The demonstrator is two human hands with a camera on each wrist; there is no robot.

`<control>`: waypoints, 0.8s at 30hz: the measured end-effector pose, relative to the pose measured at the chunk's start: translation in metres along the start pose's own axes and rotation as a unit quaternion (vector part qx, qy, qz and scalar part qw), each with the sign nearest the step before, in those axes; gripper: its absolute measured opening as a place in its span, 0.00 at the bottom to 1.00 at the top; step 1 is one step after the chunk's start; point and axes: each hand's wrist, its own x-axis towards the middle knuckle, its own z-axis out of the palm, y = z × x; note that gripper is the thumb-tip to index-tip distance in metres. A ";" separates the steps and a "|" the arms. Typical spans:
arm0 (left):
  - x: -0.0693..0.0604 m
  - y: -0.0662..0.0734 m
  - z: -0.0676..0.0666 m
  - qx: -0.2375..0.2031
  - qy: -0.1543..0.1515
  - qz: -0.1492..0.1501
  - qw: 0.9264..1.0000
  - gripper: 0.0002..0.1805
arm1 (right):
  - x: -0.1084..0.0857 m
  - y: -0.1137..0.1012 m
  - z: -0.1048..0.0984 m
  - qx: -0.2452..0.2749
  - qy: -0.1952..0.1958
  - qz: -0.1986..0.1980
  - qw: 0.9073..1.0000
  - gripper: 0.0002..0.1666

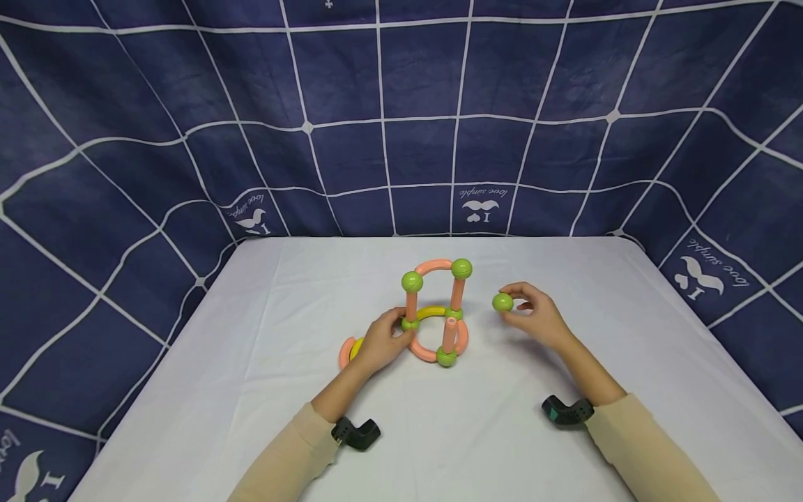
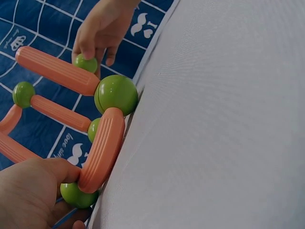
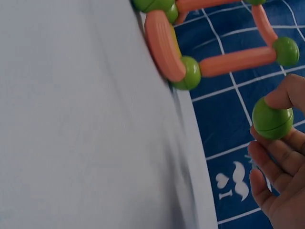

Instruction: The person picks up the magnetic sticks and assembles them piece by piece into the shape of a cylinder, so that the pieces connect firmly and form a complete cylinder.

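Note:
A frame of salmon rods and green balls (image 1: 410,307) stands on the white table, with a curved yellow rod (image 1: 431,311) in its base ring. My left hand (image 1: 384,341) grips its left base ball (image 2: 78,195), the thumb against the curved salmon rod (image 2: 102,150). From the front base ball (image 1: 447,358) a straight salmon rod (image 1: 449,336) rises with a bare top end. To the right of the frame, my right hand (image 1: 538,317) pinches a loose green ball (image 1: 502,302) between thumb and fingers, above the table and apart from the frame.
Beside my left wrist lie a curved salmon piece (image 1: 346,352) and a yellow piece (image 1: 356,348), partly hidden by the hand. A dark blue cloth with white lines (image 1: 420,153) hangs behind the table (image 1: 282,300) and at both sides.

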 end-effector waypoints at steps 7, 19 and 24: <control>0.000 -0.001 0.000 0.005 0.000 0.002 1.000 0.21 | -0.003 -0.019 0.008 0.022 -0.003 -0.028 0.999 0.24; 0.000 -0.001 0.001 0.010 -0.001 0.000 1.000 0.22 | -0.004 -0.043 0.018 0.042 -0.022 -0.064 0.997 0.22; 0.001 -0.002 0.001 0.011 0.000 0.003 1.000 0.21 | -0.004 -0.056 0.024 0.056 -0.034 -0.082 0.995 0.21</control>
